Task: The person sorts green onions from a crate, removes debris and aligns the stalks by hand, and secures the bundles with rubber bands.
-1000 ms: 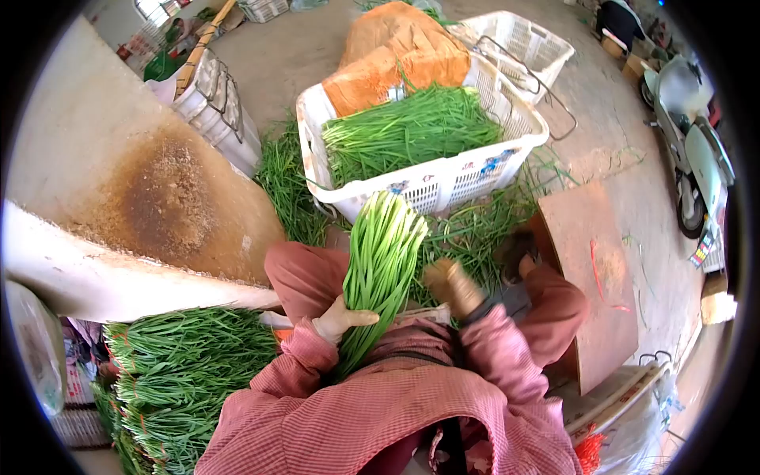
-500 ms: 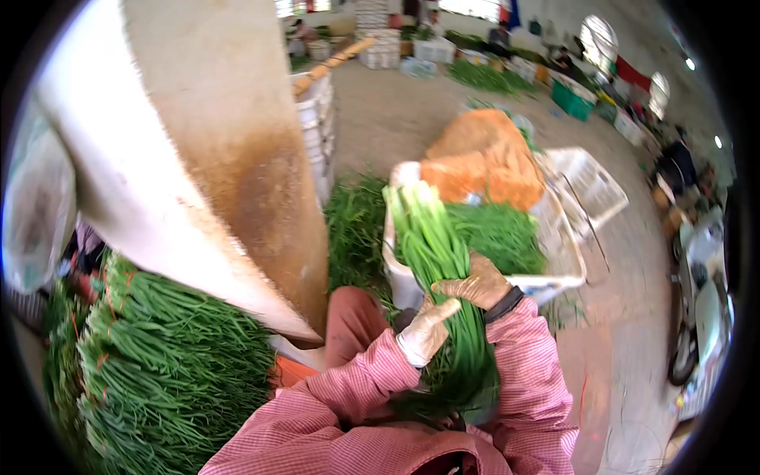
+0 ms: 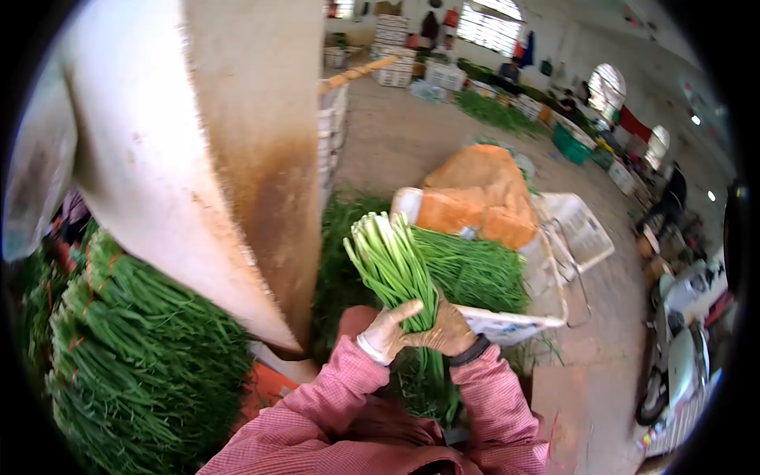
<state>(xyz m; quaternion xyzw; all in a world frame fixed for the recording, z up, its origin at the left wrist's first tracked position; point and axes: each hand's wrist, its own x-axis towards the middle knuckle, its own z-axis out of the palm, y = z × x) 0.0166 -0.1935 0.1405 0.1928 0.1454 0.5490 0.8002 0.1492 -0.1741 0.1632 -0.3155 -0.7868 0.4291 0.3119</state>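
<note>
Both gloved hands are wrapped round one bunch of garlic chives (image 3: 396,269), its pale stem ends pointing up and away from me and its green leaves hanging down toward my lap. My left hand (image 3: 389,329) grips the bunch from the left, with the thumb laid across the stems. From the right, my right hand (image 3: 448,328) closes round the same bunch, and the fingers of the two hands meet beneath it. Just beyond, more cut greens (image 3: 471,271) lie in a white plastic crate (image 3: 514,323), beside an orange cloth or sack (image 3: 479,194).
A big stack of tied green bunches (image 3: 150,340) rises at my left, below a stained pillar (image 3: 253,158). Loose greens (image 3: 340,245) lie by the pillar. A second white crate (image 3: 582,229) stands behind the first. Parked at right is a scooter (image 3: 681,356). Distant people work among crates.
The bunch has shifted left and its stem ends now fan out more. My hands have come closer together round it. The view has tilted, and a distant person at right now stands more upright.
</note>
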